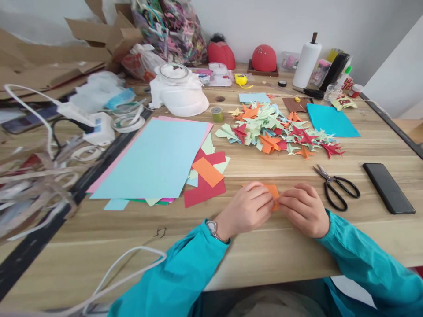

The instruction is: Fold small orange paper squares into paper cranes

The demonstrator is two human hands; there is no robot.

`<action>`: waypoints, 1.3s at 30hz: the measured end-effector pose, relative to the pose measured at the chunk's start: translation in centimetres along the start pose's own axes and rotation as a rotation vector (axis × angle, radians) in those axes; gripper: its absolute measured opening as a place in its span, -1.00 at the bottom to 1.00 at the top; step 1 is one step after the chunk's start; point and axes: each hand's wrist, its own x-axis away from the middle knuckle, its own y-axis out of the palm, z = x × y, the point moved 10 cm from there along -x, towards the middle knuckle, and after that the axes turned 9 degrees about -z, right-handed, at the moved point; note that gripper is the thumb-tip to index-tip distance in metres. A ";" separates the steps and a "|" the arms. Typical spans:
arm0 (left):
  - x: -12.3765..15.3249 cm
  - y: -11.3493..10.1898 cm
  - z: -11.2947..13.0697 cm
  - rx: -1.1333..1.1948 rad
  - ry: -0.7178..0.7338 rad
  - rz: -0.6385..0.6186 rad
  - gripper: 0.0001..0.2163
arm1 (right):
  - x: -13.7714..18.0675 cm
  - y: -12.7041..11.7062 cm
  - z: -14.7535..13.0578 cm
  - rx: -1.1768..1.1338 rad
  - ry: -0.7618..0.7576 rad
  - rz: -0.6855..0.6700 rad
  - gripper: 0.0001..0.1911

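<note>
An orange piece of paper (272,191) lies between my two hands near the front of the wooden table. My left hand (248,207), with a watch at the wrist, is closed on the paper's left part and covers much of it. At the paper's right edge, the fingertips of my right hand (304,209) pinch it. How the paper is folded is mostly hidden by my fingers. To the left lie loose orange (209,171) and red paper pieces (205,192). Black-handled scissors (337,187) rest just right of my right hand.
Beyond my hands is a heap of folded paper shapes (264,125). A stack of coloured sheets (152,158) lies left, a phone (389,188) right. White cables (132,251) cross the front left. A blue sheet (334,120) and a white bottle (306,65) are further back.
</note>
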 end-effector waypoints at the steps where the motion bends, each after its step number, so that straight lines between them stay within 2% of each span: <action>1: 0.0 -0.1 0.0 -0.005 0.005 0.000 -0.93 | 0.1 0.0 0.0 -0.001 -0.002 0.003 -0.81; 10: 0.3 -0.6 0.0 -0.030 0.027 0.037 -0.95 | 0.2 -0.8 0.2 -0.045 -0.015 0.068 -0.82; 19: 0.8 -1.6 -2.3 -0.069 -0.047 0.089 -0.91 | 0.8 -3.0 1.5 -0.089 0.061 0.177 -0.86; 28: 1.6 -1.6 -4.3 -0.150 -0.095 0.066 -0.85 | 2.1 -4.3 3.9 -0.171 0.160 0.333 -0.81; 30: 2.0 -2.2 -4.8 -0.168 -0.111 0.118 -0.86 | 2.3 -4.7 4.6 -0.190 0.201 0.371 -0.79; 35: 2.6 -1.9 -6.2 -0.169 -0.161 0.098 -0.86 | 3.5 -5.1 6.5 -0.314 0.339 0.483 -0.78; 37: 3.2 -2.1 -7.3 -0.142 -0.226 0.137 -0.84 | 5.1 -4.7 8.2 -0.428 0.494 0.586 -0.82; 38: 3.7 -2.3 -8.2 -0.109 -0.299 0.186 -0.85 | 6.4 -4.3 9.3 -0.485 0.600 0.673 -0.87; 39: 3.9 -2.3 -8.3 -0.104 -0.305 0.210 -0.87 | 8.0 -3.8 10.4 -0.559 0.710 0.793 -0.92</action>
